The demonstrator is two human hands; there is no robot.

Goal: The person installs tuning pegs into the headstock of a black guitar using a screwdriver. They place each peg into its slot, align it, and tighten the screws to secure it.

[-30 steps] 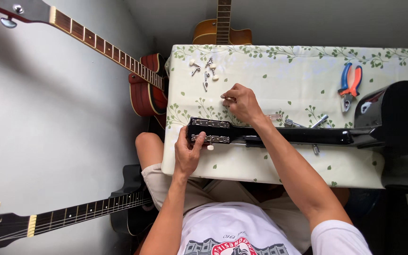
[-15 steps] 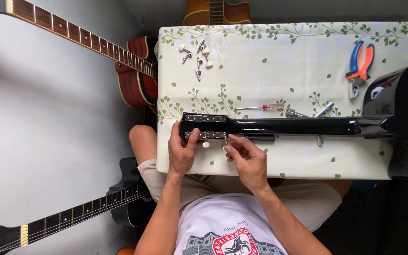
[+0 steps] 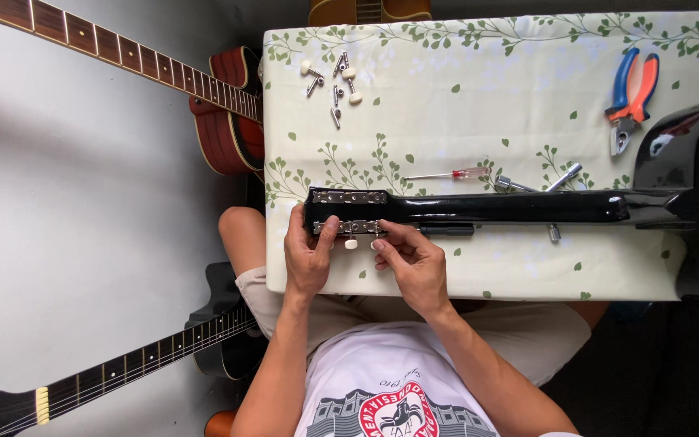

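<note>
Black lacquer under my palms: the guitar headstock (image 3: 349,212) lies face-down on the table (image 3: 463,121) edge. My left hand (image 3: 307,255) clasps its near end, my right hand (image 3: 411,260) pinches a tuning peg (image 3: 378,235) (cream-tipped) on the lower plate.

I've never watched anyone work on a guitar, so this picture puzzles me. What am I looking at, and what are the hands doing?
The camera sits on the person's head and looks straight down. A black guitar lies face down on a table with a leaf-print cloth. The left hand steadies the headstock; the right hand fingers the metal tuner strip beside a white tuner knob. Also on the cloth: loose tuning pegs, a small screwdriver, a metal socket wrench and orange-and-blue pliers. Other guitars lean nearby.
</note>
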